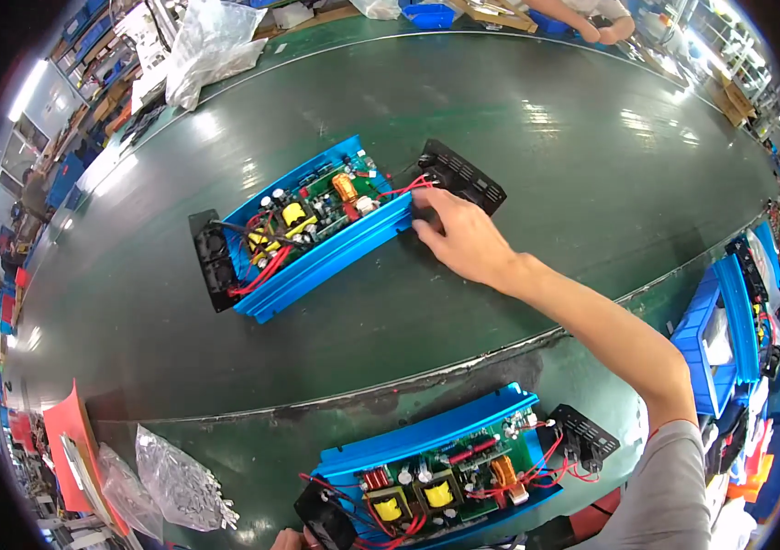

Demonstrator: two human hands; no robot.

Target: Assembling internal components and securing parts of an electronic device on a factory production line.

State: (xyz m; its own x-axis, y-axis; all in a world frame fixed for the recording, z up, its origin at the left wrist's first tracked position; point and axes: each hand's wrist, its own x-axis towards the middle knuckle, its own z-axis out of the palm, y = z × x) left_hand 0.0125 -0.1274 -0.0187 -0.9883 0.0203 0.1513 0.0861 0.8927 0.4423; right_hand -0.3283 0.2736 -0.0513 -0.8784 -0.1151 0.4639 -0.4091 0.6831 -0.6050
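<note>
On the green belt lies an open blue metal housing (330,252) holding a green circuit board (339,194) with yellow-wrapped transformers and red wires. A black fan end plate (211,261) stands at its left end, and a black slotted end plate (463,174) lies off its right end. My right hand (468,240) reaches across, thumb and fingers closed on the housing's right near corner. Closer to me, a second open blue housing (426,431) with a similar board sits on the ledge. Only a bit of my left hand (291,539) shows, beside its black end plate (326,515); its fingers are mostly hidden.
Clear plastic bags (179,481) and a red folder (73,445) lie at the near left. A blue bin (706,344) with another blue housing stands on the right. Across the belt are a co-worker's hands (605,29), a plastic bag (211,50) and blue trays (431,16).
</note>
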